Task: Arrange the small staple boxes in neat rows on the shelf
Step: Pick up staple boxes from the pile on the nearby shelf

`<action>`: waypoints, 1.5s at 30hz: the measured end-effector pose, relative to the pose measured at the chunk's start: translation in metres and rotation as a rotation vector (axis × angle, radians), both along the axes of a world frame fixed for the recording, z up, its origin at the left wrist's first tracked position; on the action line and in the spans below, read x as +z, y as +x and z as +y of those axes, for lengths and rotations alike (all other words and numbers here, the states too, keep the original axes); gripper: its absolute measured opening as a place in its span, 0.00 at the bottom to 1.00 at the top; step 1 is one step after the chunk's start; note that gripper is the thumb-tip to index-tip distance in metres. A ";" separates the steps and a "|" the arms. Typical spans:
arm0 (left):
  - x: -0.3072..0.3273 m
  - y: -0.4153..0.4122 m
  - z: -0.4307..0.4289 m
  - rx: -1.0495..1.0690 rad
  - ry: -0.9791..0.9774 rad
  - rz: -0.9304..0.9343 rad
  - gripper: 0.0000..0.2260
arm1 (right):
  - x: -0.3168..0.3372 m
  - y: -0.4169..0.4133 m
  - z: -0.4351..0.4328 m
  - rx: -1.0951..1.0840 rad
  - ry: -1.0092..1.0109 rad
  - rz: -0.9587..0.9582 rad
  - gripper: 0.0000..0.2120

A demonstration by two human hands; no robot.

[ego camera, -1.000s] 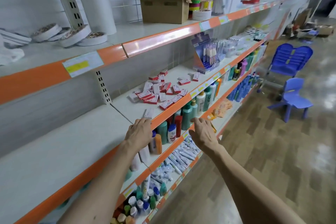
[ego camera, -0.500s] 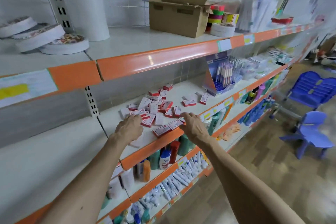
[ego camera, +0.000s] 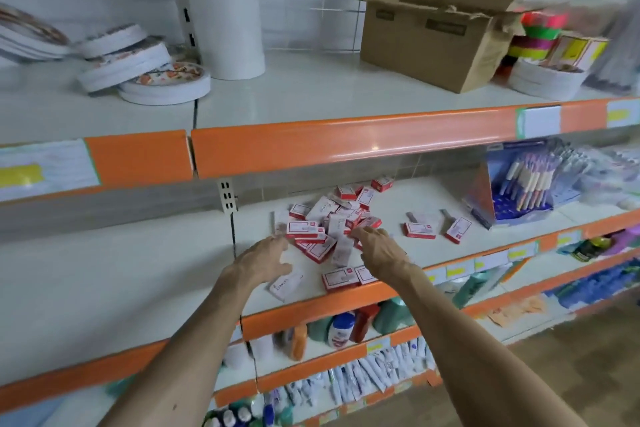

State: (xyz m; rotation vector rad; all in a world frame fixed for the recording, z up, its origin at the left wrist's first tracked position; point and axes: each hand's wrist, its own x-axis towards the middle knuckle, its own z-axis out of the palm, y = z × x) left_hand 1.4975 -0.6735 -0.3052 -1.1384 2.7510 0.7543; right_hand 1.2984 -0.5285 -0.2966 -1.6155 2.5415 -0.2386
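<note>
Both left hand [ego camera: 263, 258] and right hand [ego camera: 381, 251] reach open-fingered toward staple boxes [ego camera: 329, 222]

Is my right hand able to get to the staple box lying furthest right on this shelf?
Likely yes. The right hand hovers at the pile; the far-right box lies on open shelf nearby, only one flat box between.

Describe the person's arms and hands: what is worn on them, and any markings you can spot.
Nothing is worn. The left hand and right hand are bare: no gloves, rings, watch or bracelet show. The left forearm and right forearm are bare too, with no sleeve in view; the left one has a small dark spot low in the picture.
</note>
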 end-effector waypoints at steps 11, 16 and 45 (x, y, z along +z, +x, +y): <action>-0.030 0.008 0.032 0.267 0.059 0.032 0.27 | -0.031 -0.030 -0.028 0.314 0.068 -0.108 0.23; -0.033 0.008 0.041 0.338 -0.006 -0.012 0.21 | -0.035 -0.042 -0.032 0.401 0.072 -0.037 0.29; 0.032 0.154 0.036 0.646 -0.235 0.074 0.19 | 0.028 0.071 -0.088 0.521 -0.033 -0.090 0.16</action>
